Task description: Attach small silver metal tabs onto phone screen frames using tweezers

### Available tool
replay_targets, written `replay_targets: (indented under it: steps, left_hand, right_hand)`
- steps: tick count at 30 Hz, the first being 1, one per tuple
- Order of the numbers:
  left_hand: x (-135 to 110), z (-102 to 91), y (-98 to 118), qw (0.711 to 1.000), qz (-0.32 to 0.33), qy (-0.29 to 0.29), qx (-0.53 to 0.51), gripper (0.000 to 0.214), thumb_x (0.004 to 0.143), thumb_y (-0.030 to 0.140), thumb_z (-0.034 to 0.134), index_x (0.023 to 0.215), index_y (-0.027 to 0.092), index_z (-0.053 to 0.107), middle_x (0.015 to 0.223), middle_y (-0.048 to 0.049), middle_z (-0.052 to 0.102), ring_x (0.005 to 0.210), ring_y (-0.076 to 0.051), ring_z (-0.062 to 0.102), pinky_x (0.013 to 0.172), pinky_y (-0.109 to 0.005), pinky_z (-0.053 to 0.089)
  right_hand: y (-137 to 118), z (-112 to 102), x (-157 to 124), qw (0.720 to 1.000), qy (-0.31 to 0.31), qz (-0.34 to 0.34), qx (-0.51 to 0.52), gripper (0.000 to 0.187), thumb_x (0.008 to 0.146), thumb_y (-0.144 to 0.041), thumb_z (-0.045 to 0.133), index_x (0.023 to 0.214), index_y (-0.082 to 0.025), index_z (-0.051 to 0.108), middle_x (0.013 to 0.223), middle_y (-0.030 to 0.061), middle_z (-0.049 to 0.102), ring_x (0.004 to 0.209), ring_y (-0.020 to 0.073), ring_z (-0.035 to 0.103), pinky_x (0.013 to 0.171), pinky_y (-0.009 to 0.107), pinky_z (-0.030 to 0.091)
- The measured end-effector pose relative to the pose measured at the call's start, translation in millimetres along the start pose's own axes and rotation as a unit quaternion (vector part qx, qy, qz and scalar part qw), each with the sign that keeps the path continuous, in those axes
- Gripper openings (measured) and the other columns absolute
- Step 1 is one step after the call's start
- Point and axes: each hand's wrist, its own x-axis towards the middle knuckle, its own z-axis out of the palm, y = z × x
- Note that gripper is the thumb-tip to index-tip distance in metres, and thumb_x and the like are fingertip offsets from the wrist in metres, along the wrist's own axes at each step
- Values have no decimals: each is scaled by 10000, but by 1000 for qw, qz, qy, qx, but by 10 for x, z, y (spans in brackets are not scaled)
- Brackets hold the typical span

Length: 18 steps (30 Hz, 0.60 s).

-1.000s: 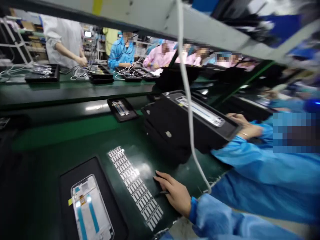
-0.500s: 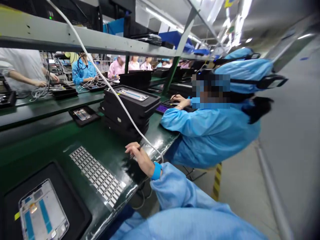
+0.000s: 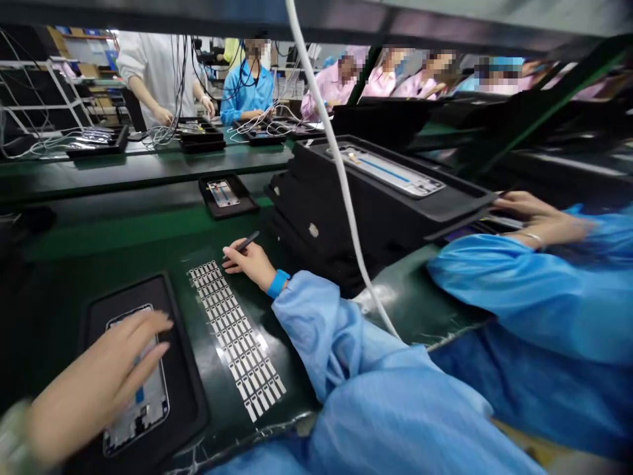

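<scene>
My right hand (image 3: 251,262) is closed round slim dark tweezers (image 3: 247,241), just beyond the far end of a sheet of small white stickers (image 3: 237,336). The sheet lies flat on the green bench in neat rows. To its left, a metal phone frame (image 3: 157,402) with blue strips rests in a black tray (image 3: 185,369). Over this frame is my left hand (image 3: 106,379), fingers stretched out and nothing seen in them. It hides much of the frame, and I cannot tell whether it touches it.
Right of the sticker sheet stands a stack of black trays (image 3: 321,224), with another phone frame (image 3: 395,173) on top. A white cable (image 3: 341,165) hangs across it. Farther back lies a small tray (image 3: 235,210). A co-worker's sleeve (image 3: 534,284) is close on the right.
The view has swung left and down. My left hand has come into view over the phone frame. My right hand is now beside the far end of the sticker sheet.
</scene>
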Motion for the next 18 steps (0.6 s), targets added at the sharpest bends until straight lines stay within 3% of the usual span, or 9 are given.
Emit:
replay_targets:
  steps: [3, 5, 7, 11, 18]
  left_hand:
    - [661, 247, -82, 992, 27, -103, 71, 434, 890, 433, 350, 1241, 211, 477, 1371, -82, 431, 1266, -225, 387, 1064, -418, 309]
    - [1013, 412, -136, 989, 23, -120, 80, 479, 896, 414, 339, 1318, 195, 399, 1424, -118, 353, 1321, -252, 298, 1072, -466, 263]
    - [1222, 541, -181, 987, 22, -138, 82, 467, 895, 430, 340, 1330, 269, 387, 1443, -112, 323, 1335, -288, 262, 1044, -534, 259]
    - [1286, 663, -227, 982, 31, -166, 82, 418, 889, 467, 345, 1293, 386, 416, 1455, -78, 307, 1340, -315, 237, 1016, -575, 254]
    - [1233, 691, -238, 984, 34, -158, 72, 418, 886, 448, 375, 1297, 383, 414, 1460, -84, 298, 1345, -320, 218, 1036, -559, 217]
  right_hand:
    - [93, 34, 178, 999, 21, 1, -28, 264, 723, -348, 668, 796, -167, 492, 628, -29, 575, 577, 114, 647, 509, 234, 567]
    - [136, 32, 239, 998, 27, 2, -49, 255, 719, -339, 674, 784, -160, 505, 599, -27, 574, 553, 115, 642, 489, 226, 562]
    - [165, 25, 268, 998, 25, 3, -66, 240, 720, -333, 675, 773, -155, 524, 590, -17, 585, 546, 119, 643, 486, 226, 562]
    - [199, 22, 288, 997, 12, 5, -82, 216, 729, -332, 669, 753, -150, 556, 596, 0, 611, 534, 122, 642, 490, 231, 565]
    - [219, 28, 317, 998, 24, 31, -53, 192, 732, -291, 663, 766, -148, 539, 585, -7, 609, 526, 121, 647, 469, 214, 564]
